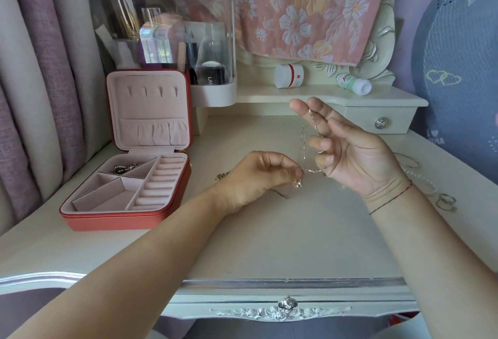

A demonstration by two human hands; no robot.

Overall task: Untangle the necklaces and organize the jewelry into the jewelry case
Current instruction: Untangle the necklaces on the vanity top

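A thin silver necklace chain hangs above the dressing table between both hands. My left hand pinches its lower end, with a small pendant dangling under the fingers. My right hand is raised, palm toward me, with the chain threaded between its fingers. The red jewelry case stands open at the left, pink inside, with a few small metal pieces in its back compartment. A gold piece lies on the table just behind my left hand.
A pearl strand, a thin bangle and rings lie on the table at the right. A clear cosmetics organiser stands behind the case. Two white jars rest on a low drawer shelf.
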